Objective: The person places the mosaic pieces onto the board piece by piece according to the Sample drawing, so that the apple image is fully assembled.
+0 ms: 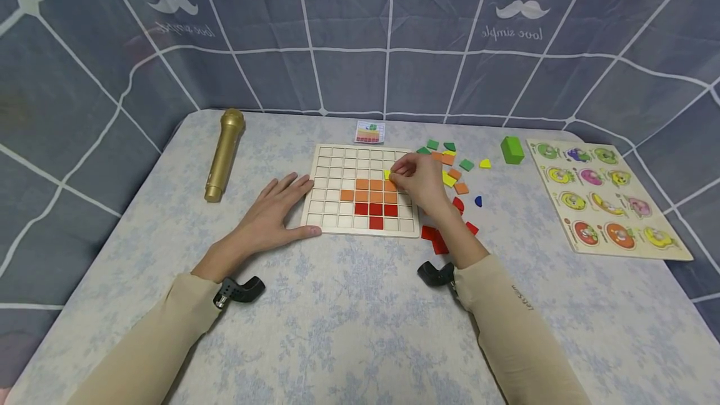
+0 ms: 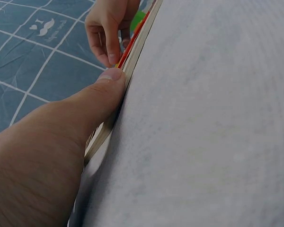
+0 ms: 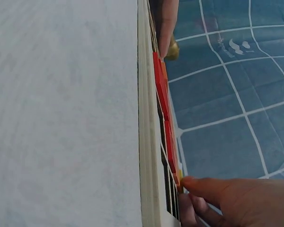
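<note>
A wooden grid board (image 1: 332,170) lies on the table, with several orange tiles (image 1: 362,195) and red tiles (image 1: 375,223) set in its squares. My left hand (image 1: 272,214) rests at its left side, fingers spread, thumb on the near left corner. Over the right part of the board, my right hand (image 1: 422,181) pinches a small yellow tile (image 1: 386,175) at the row above the orange ones. The right wrist view shows thumb and fingertips at this yellow tile (image 3: 181,173), partly hidden by them. In the left wrist view the left thumb (image 2: 109,78) presses the board's edge.
Loose red pieces (image 1: 440,244), green pieces (image 1: 466,165) and other coloured pieces lie right of the board. Behind it is a small pattern card (image 1: 369,132). A gold microphone (image 1: 225,155) lies at left; a green block (image 1: 512,150) and fruit puzzle board (image 1: 604,195) are at right.
</note>
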`<state>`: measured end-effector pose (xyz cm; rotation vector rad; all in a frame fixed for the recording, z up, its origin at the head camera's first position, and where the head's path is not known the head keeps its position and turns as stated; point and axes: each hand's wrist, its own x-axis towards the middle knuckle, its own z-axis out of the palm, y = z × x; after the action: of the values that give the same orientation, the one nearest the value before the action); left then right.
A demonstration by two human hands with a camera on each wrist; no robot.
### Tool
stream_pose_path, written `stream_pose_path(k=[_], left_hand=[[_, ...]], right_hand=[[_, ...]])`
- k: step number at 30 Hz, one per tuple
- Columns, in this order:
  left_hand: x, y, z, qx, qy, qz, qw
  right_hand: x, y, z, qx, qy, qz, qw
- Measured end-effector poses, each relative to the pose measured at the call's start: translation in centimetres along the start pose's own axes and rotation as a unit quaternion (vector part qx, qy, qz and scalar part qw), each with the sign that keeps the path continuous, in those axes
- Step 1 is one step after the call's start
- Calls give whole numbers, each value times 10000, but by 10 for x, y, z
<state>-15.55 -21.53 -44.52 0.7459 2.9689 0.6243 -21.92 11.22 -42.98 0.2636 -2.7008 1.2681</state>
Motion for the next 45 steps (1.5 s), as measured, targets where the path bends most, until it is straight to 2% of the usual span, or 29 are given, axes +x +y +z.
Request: stream_pose_path(k=[9, 17, 24, 28, 34, 38, 45], left_hand=[[-1, 0, -1, -3, 12, 4, 10000], [0, 0, 0, 16, 7, 12, 10000], [-1, 0, -1, -1, -4, 13, 10000], [-1, 0, -1, -7, -3, 27, 10000], [0, 0, -2, -15, -49, -9, 10000], [0, 0, -2, -29, -67, -13, 10000], [-1, -1, -2, -47, -54, 23, 10000]], right_hand=[[1, -3, 2, -158, 4, -108, 9998], [0, -3, 1, -312, -400, 2, 9987], [0, -8, 1, -335, -302, -190, 9988], [-2, -18, 3, -146, -658, -408, 9969], [-7, -34, 12, -27, -1358, -1019, 9855], [-10, -37, 20, -91, -1601, -1326, 9781], [-14, -38, 29, -295, -1742, -1424, 9739]])
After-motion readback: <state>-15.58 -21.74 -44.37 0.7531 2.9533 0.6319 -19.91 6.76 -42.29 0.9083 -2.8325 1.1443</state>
